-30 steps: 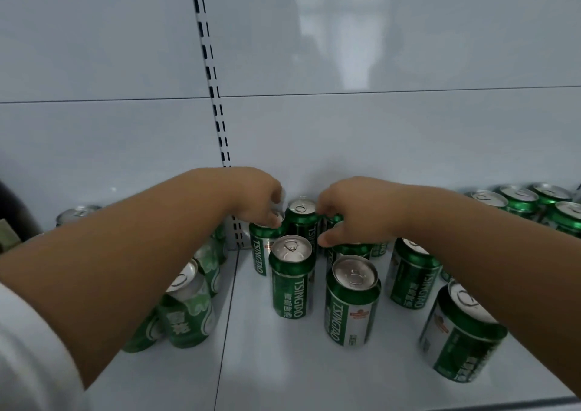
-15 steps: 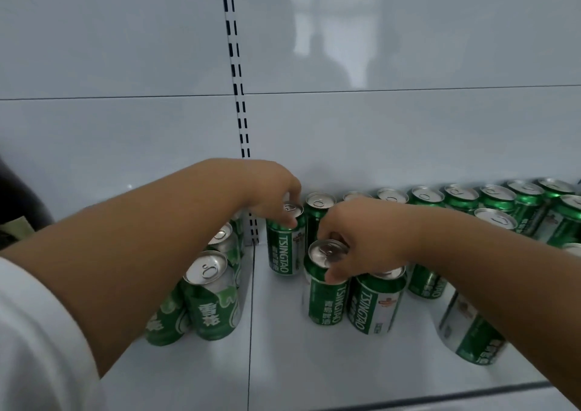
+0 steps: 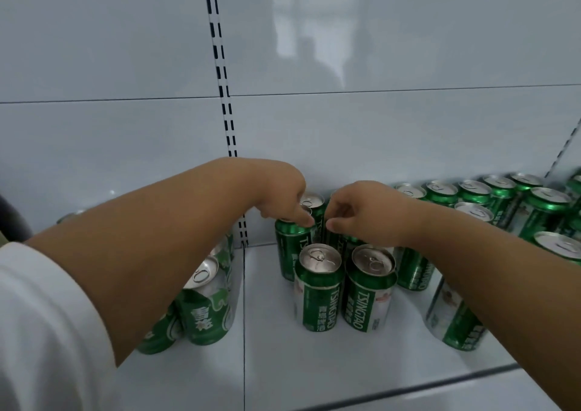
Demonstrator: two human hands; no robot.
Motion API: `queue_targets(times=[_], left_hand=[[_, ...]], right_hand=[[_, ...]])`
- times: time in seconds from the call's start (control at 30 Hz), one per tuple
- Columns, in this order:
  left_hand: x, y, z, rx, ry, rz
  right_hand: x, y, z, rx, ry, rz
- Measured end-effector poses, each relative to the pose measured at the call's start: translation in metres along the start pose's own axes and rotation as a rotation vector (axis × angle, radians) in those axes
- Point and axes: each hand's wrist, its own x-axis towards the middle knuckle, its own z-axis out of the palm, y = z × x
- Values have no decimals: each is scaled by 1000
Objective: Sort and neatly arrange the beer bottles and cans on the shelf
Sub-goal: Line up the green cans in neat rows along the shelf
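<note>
my left hand (image 3: 283, 196) pinches a back can (image 3: 290, 240); my right hand (image 3: 361, 212) grips its neighbour (image 3: 344, 244); next, i judge, squaring both against the back wall (image 3: 408, 134).

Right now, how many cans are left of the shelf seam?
4 show: a front can, a second can low under the left arm, a third can behind by the seam, and a far can lid at back left. That arm may hide more.

Cans (image 3: 319, 288) — glossy green metal, bare silver lids; shelf (image 3: 283, 363) smooth, probably painted metal — faintly glossy.
</note>
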Motion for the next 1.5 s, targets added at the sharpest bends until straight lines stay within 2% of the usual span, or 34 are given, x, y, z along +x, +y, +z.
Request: queue_targets(times=[0.1,0.33,0.57,0.73,0.9,1.03,1.3,1.5], left_hand=[[1,1,-9,-4,23,-30],[5,4,-18,-96,152,-73],[-3,-10,-8,-350,133,33],[-2,-8,1,-279,158,78],[-3,-9,-2,-300,196,98],[-2,-4,5,-245,161,122],[6,13,23,-153,119,138],[10,17,23,-152,113,153]], right_hand=[[13,9,3,128,0,68],[28,10,15,263,-20,69],[26,15,16,273,45,93],[25,13,22,203,1,50],[23,18,12,265,-44,47],[22,27,11,316,-60,42],[24,32,21,108,-27,19],[19,35,20,121,-9,8]])
